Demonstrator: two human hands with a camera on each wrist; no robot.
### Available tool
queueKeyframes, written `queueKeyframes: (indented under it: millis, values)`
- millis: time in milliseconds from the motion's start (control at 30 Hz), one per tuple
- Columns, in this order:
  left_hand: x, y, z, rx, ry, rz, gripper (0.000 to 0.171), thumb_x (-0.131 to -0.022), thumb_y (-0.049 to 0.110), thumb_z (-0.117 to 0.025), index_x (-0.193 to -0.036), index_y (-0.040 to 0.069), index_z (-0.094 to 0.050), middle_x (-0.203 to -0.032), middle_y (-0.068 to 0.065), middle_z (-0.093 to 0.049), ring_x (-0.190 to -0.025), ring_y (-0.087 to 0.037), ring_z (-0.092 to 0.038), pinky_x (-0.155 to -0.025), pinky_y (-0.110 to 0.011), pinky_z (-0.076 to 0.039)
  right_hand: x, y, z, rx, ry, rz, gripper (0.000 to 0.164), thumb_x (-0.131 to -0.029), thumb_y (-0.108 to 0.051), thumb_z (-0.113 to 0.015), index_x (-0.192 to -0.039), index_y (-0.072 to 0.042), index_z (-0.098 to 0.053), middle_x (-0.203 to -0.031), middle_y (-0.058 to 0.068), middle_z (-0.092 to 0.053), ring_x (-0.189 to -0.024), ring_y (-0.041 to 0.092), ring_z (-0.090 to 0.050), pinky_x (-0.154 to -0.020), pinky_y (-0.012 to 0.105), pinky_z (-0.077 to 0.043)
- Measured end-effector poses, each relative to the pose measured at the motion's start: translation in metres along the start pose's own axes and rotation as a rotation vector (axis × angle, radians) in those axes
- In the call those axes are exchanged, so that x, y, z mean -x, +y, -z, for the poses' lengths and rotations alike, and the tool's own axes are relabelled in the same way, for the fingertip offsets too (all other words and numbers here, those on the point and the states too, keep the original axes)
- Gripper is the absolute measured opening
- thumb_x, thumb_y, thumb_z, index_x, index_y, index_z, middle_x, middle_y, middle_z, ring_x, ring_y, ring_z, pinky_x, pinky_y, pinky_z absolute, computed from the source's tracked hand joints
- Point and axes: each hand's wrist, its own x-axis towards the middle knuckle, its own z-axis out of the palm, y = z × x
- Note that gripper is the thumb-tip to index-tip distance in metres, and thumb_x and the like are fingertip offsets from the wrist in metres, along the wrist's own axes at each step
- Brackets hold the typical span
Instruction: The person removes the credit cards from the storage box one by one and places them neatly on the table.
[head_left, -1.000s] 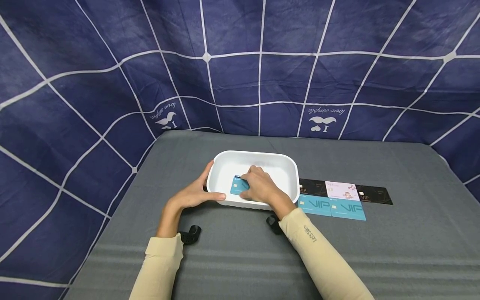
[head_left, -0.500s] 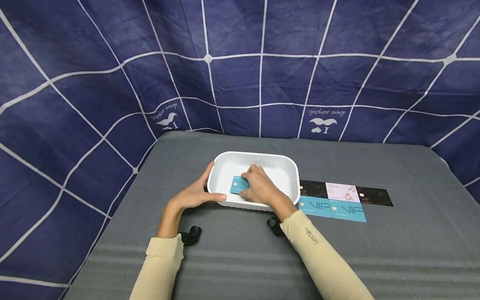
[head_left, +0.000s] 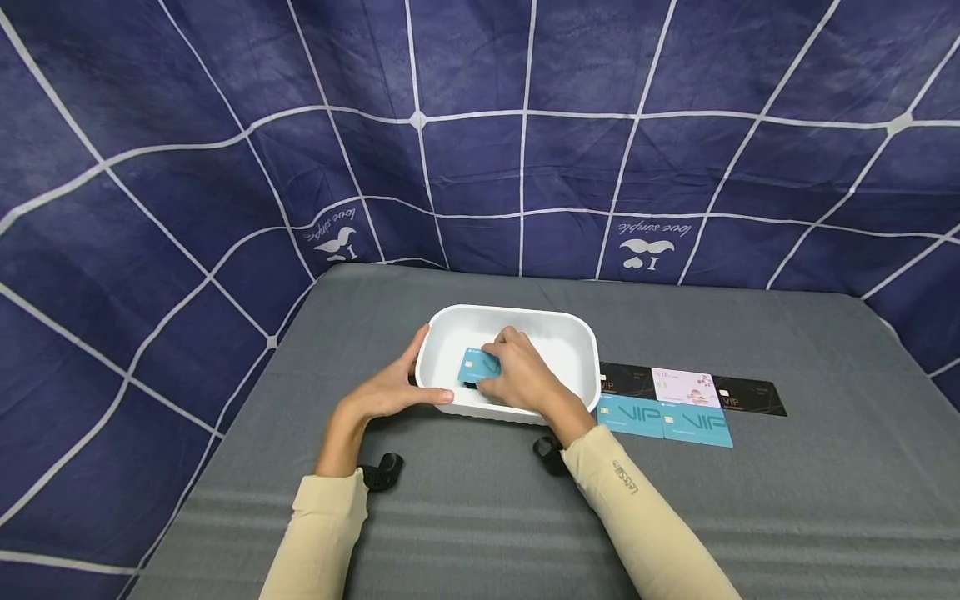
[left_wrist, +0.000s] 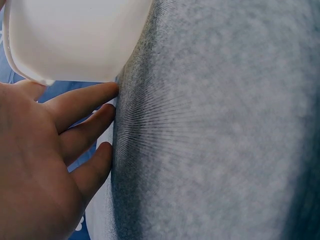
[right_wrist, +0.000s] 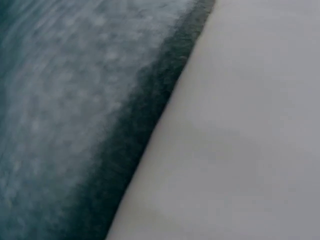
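A white plastic tray (head_left: 570, 346) with rounded corners and raised walls sits mid-table in the head view. Inside it, my right hand (head_left: 525, 375) pinches a teal-blue card (head_left: 474, 365) by its right part, thumb at the near edge and fingers at the far edge. A dark strip shows beneath the card's near edge. At the tray's left end rests my left hand (head_left: 382, 390), its thumb along the front wall and its fingers against the side. In the left wrist view these fingers (left_wrist: 85, 105) look spread and nearly straight. The right wrist view shows just the pale tray wall and grey cloth.
Right of the tray, cards lie flat in two rows: a black VIP card (head_left: 626, 380), a pink flowered card (head_left: 686, 387) and another black card (head_left: 750, 396), with two teal VIP cards (head_left: 697, 423) below. Grey cloth (head_left: 480, 517) covers the table; a blue checked curtain (head_left: 570, 158) stands behind.
The blue card in my right hand has risen slightly and shifted a little left, showing a dark strip under it. My left hand keeps its place at the tray.
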Motion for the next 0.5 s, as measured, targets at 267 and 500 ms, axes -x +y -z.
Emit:
queueKeyframes:
  millis: [267,500]
  values:
    - [-0.0002,-0.0023,-0.0005,0.012,-0.005,-0.002,0.119,-0.08,0.034,-0.082,-0.159,0.024,0.006,-0.156,-0.02,-0.025,-0.13,-0.033,-0.039,-0.104,-0.049,-0.029,0.0031,-0.0012,0.0013,-0.05,0.038,0.02,0.056,-0.078,-0.02,-0.081,-0.126,0.004,-0.065,-0.109,0.009,-0.052,-0.098,0.023,-0.045,-0.084,0.034,-0.039]
    - [-0.0001,-0.0003,0.0001,0.006,0.001,0.004,0.118,-0.08,0.035,-0.082,-0.16,0.025,0.005,-0.156,-0.019,-0.025,-0.13,-0.033,-0.039,-0.105,-0.049,-0.029,0.0015,-0.0008,0.0045,-0.099,0.058,0.019,0.055,-0.076,-0.02,-0.084,-0.123,0.003,-0.067,-0.106,0.009,-0.053,-0.093,0.022,-0.047,-0.082,0.034,-0.041]
